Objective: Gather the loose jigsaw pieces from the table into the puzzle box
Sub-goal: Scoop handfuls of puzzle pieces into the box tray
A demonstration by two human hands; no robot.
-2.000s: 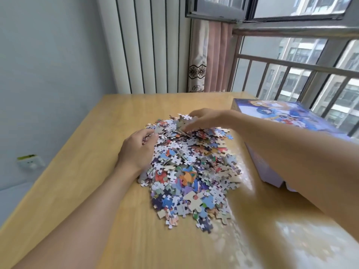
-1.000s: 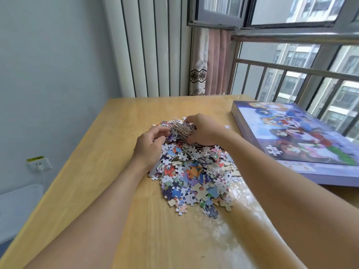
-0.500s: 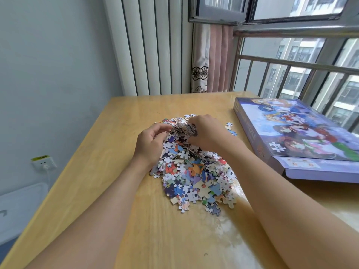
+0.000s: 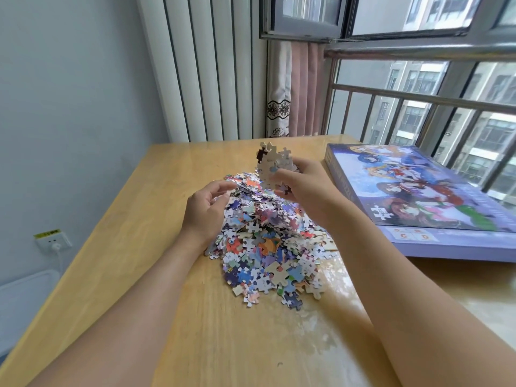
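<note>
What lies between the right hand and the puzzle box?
In the head view, only a bare strip of table lies between the right hand, which grips a clump of pieces, and the box.

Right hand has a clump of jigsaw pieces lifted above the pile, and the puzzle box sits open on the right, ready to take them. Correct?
Not quite: in the head view the puzzle box is closed, its picture lid still on. The rest holds: the right hand grips a clump of jigsaw pieces above the pile, with the box on the right.
</note>
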